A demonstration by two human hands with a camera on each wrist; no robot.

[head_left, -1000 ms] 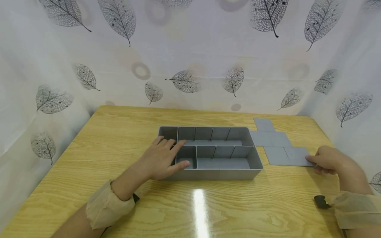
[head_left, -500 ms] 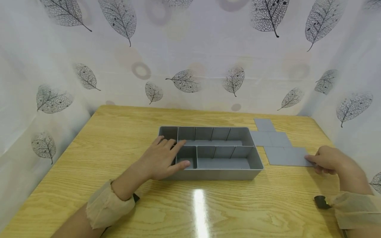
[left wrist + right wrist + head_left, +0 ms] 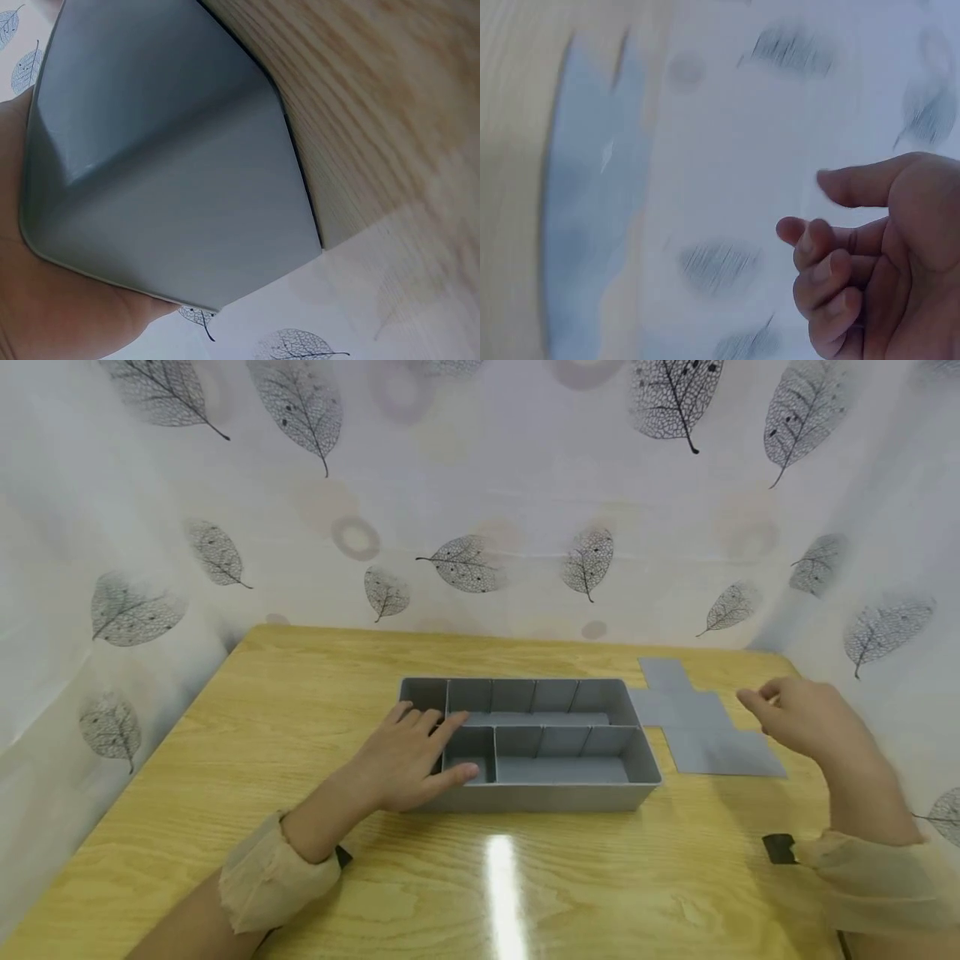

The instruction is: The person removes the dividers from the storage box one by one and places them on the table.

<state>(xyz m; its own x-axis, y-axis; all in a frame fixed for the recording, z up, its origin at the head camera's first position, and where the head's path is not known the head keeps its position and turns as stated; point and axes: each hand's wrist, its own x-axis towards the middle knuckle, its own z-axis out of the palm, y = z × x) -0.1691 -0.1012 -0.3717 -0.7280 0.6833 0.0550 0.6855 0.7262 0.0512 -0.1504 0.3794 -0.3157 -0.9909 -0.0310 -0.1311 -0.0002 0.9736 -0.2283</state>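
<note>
A long grey divided storage box [image 3: 570, 798] stands on the table, split lengthwise and crosswise into compartments. My left hand [image 3: 405, 760] rests over its left end, fingers spread across the rim and thumb along the front. In the left wrist view the box's end wall [image 3: 187, 217] fills much of the frame, with the hand at its edge. Right of the box, flat grey panels [image 3: 723, 752] lie edge to edge in a stepped arrangement. My right hand [image 3: 806, 718] is raised just right of them, holding nothing; the right wrist view shows its thumb [image 3: 862, 184] apart from the loosely curled fingers.
The wooden table [image 3: 600, 877] carries the box and panels, with a light reflection near its front. A pale curtain [image 3: 510, 477] printed with leaves hangs behind and at both sides. Cloth bands [image 3: 277, 877] wrap both wrists.
My right hand has let go of the nearest right panel and lifted up and slightly left. That panel stays flat, its seam to the neighbour narrower. The left hand holds its place.
</note>
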